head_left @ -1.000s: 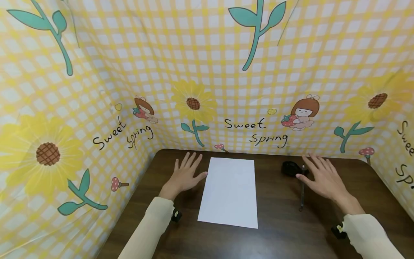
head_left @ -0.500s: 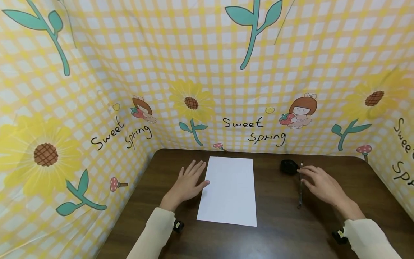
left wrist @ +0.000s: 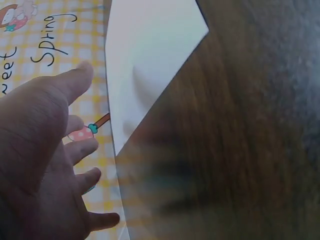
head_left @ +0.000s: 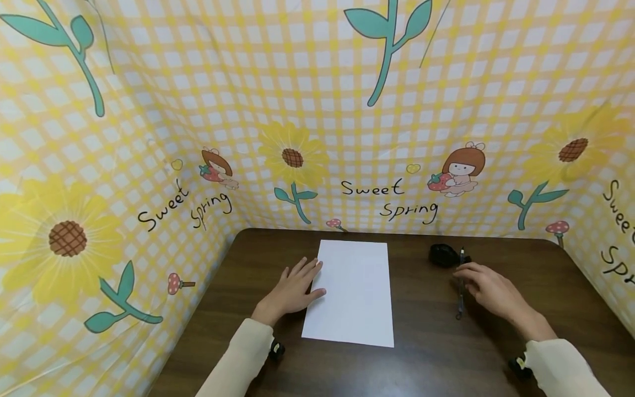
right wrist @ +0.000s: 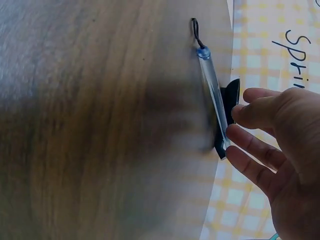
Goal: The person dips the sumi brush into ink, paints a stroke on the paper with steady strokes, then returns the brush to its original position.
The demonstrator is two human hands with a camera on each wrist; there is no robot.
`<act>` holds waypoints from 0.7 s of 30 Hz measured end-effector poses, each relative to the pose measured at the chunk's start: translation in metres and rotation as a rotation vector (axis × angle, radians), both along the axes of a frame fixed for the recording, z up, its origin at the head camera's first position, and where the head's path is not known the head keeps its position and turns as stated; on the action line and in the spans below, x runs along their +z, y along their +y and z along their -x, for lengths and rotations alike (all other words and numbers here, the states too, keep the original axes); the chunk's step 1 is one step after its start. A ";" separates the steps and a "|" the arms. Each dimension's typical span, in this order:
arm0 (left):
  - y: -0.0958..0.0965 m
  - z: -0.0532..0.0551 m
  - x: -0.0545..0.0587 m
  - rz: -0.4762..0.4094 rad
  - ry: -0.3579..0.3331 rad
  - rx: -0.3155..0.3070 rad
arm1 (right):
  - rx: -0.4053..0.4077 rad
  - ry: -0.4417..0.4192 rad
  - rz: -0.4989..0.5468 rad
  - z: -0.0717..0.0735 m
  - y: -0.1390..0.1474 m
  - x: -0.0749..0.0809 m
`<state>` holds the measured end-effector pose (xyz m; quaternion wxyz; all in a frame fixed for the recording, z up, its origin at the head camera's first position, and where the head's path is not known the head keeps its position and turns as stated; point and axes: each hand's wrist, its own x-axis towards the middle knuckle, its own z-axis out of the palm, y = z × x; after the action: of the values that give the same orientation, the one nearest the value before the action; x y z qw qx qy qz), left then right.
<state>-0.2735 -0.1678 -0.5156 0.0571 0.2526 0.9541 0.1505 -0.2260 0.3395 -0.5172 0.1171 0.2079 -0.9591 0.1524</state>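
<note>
A white sheet of paper (head_left: 349,295) lies flat on the brown table. My left hand (head_left: 290,291) is spread at its left edge, with thumb and fingertips over the margin; the left wrist view shows this hand (left wrist: 45,145) with its fingers apart and nothing in them. My right hand (head_left: 496,292) is over a slim, clear-barrelled, pen-like stick (head_left: 461,300) with a cord loop at its near end. In the right wrist view the loosely bent fingers of that hand (right wrist: 285,135) are beside the stick (right wrist: 212,82), without a visible grip. Contact is unclear.
A black rounded object (head_left: 443,255) lies near the stick's far end, its kind unclear. Yellow checked cloth (head_left: 367,165) with printed flowers stands behind the table (head_left: 416,364) and along both sides.
My right hand's fingers have gone from spread to bent above the stick, and the hand has drawn slightly nearer. My left hand has slid nearer and right, onto the paper's edge.
</note>
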 end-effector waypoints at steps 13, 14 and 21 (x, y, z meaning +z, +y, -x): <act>0.001 0.003 -0.004 0.058 -0.123 0.014 | 0.030 -0.041 -0.038 0.004 0.001 -0.003; 0.001 0.003 -0.004 0.062 -0.124 0.011 | 0.030 -0.044 -0.036 0.004 0.001 -0.004; 0.002 0.001 -0.005 0.081 -0.129 -0.016 | 0.040 -0.037 -0.051 0.004 0.002 -0.011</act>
<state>-0.2744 -0.1656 -0.5207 0.1297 0.2476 0.9517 0.1271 -0.2303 0.3416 -0.5280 0.0907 0.2272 -0.9603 0.1338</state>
